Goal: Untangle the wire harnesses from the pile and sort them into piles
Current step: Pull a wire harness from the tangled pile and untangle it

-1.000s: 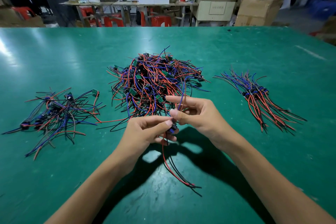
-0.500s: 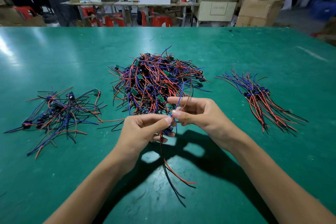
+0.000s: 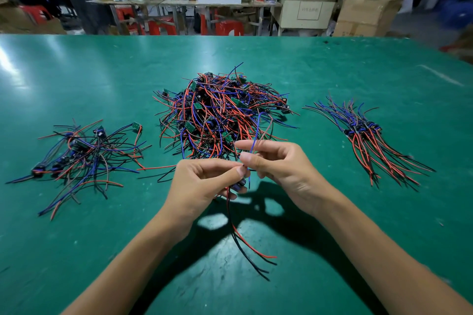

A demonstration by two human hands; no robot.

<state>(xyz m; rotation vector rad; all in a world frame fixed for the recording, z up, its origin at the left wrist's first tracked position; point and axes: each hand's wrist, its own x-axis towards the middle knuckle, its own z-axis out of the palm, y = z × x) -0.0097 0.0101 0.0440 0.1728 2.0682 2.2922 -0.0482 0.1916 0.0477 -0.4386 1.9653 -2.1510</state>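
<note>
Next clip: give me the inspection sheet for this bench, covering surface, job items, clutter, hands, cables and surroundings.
Surface: green table, scuffed near the front edge.
Job's things: big tangled pile at centre; loose left pile; neatly aligned right pile; one held harness between the hands.
Clutter: nothing seen on the table apart from the wires.
Hands: left hand pinches the harness at its dark part; right hand pinches its blue wire.
Cables: red and black leads hang from the held harness down to the table.
Surroundings: work tables, red stools, cardboard box, people seated in the background.
</note>
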